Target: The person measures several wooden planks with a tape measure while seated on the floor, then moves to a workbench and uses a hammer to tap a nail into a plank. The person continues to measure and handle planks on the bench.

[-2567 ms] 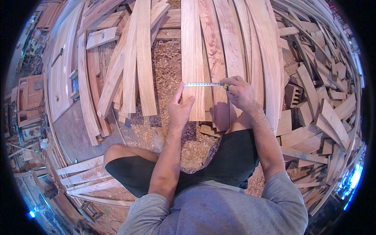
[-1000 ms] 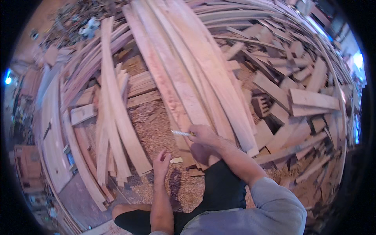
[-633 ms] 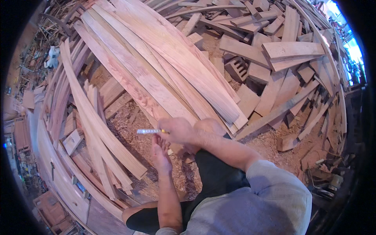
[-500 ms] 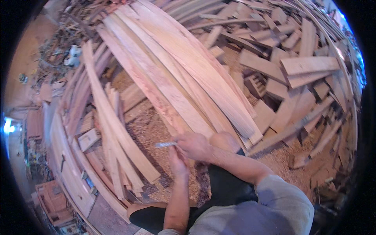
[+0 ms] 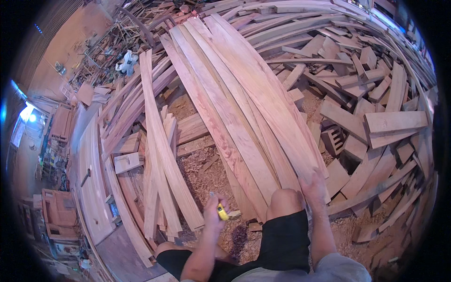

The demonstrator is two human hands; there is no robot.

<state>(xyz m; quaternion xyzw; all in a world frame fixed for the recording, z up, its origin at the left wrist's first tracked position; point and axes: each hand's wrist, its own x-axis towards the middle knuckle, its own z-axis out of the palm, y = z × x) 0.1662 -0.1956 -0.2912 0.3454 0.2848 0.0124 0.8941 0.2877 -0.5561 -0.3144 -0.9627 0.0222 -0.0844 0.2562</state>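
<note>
Head view: the landmark is the long stack of pale reddish curved wooden planks (image 5: pixel 244 108) running from the person's raised knee toward the far end of the yard. The left hand (image 5: pixel 213 211) is closed around a small yellow tape measure case (image 5: pixel 222 214), held just off the near left corner of that stack, above the loose sawdust and wood shavings (image 5: pixel 202 174) on the ground. A short while ago this tape was stretched across the plank faces between both hands; it now shows no extended blade, so the measuring of that stack appears finished. The right hand (image 5: pixel 314 184) has left the tape and lies flat, fingers spread, on the near right end of the stack, gripping nothing that can be seen; whether the fingertips curl under the plank edge cannot be told. The bare knee above black shorts (image 5: pixel 284 204) rests against the stack's near end, between the two hands. Left of the stack lies a second bundle of narrow curved wooden strips (image 5: pixel 157 155); right of it, a scattered heap of short cut board offcuts (image 5: pixel 376 122). The view has also swung leftward since the measurement.
</note>
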